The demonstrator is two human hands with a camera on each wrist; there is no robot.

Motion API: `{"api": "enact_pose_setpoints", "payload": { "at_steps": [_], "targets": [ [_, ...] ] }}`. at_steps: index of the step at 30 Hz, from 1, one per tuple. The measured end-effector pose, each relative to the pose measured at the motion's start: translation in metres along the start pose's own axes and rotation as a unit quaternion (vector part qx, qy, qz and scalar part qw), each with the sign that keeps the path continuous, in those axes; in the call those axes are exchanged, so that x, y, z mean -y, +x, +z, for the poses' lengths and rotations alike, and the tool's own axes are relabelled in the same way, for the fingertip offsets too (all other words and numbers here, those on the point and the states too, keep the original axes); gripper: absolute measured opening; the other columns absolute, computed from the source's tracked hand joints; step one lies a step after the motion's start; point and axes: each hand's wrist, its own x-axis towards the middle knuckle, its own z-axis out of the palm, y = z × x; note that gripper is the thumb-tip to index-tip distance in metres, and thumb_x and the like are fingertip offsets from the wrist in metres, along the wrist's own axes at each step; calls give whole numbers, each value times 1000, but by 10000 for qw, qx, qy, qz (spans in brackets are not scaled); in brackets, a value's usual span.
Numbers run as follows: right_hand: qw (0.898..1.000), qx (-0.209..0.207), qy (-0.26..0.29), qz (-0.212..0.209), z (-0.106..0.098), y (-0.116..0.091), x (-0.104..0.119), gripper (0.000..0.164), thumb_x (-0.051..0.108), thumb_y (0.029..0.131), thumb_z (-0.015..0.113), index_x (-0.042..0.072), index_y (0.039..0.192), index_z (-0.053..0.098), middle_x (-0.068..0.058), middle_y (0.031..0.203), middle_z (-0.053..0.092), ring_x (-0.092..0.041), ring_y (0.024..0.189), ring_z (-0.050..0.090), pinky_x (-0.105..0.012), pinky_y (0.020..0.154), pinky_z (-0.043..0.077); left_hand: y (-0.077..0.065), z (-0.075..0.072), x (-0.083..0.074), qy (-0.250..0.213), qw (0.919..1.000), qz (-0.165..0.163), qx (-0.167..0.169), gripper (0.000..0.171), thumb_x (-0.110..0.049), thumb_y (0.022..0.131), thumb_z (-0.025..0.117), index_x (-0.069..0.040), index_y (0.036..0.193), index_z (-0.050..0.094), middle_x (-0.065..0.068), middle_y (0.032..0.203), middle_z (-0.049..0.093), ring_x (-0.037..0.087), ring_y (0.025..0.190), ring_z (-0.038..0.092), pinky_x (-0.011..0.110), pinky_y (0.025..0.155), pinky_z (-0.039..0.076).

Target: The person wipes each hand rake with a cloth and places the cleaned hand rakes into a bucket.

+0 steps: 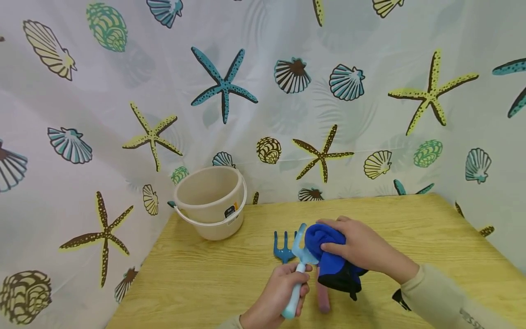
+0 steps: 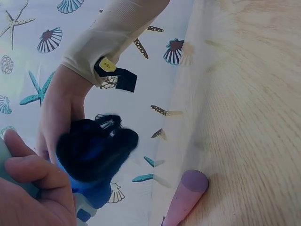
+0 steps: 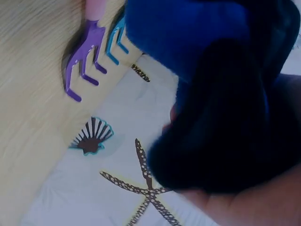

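Observation:
My left hand (image 1: 283,285) grips the pale blue handle of a small garden hand fork (image 1: 297,290), its head angled up and away from me. My right hand (image 1: 361,242) holds a bunched blue cloth with black edging (image 1: 326,242) against the fork's head, hiding part of it. In the left wrist view the cloth (image 2: 96,150) hangs below the right hand (image 2: 61,113), close to the left fingers (image 2: 37,169). On the table under the cloth lies a purple hand fork (image 3: 87,54) with a pink handle (image 1: 323,297). Beside it is a dark blue hand fork (image 1: 283,249).
A beige bucket (image 1: 209,201) with a white handle stands at the table's back left. The wooden table (image 1: 197,278) ends at a curtain (image 1: 255,114) printed with shells and starfish, which hangs behind and at both sides. A black strap (image 1: 399,299) shows at the right sleeve.

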Motion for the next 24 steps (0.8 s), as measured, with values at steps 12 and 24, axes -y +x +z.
{"api": "enact_pose_setpoints", "payload": {
  "at_steps": [12, 24],
  "targets": [
    [9782, -1263, -1568, -499, 21, -2, 6, 46, 38, 92, 72, 12, 130, 65, -9, 125, 66, -32, 115, 63, -57, 84, 52, -1, 4, 1, 10, 9998, -115, -140, 21, -8, 95, 54, -3, 116, 57, -1, 70, 50, 8, 41, 40, 17, 36, 38],
    [9893, -541, -1115, -777, 30, -4, 9, 71, 13, 88, 75, 11, 151, 42, -11, 128, 59, -29, 108, 67, -44, 80, 60, 0, 5, 3, 128, 9996, 17, -263, 23, -8, 93, 54, -1, 115, 57, 0, 69, 50, 8, 40, 39, 17, 36, 38]
  ]
}}
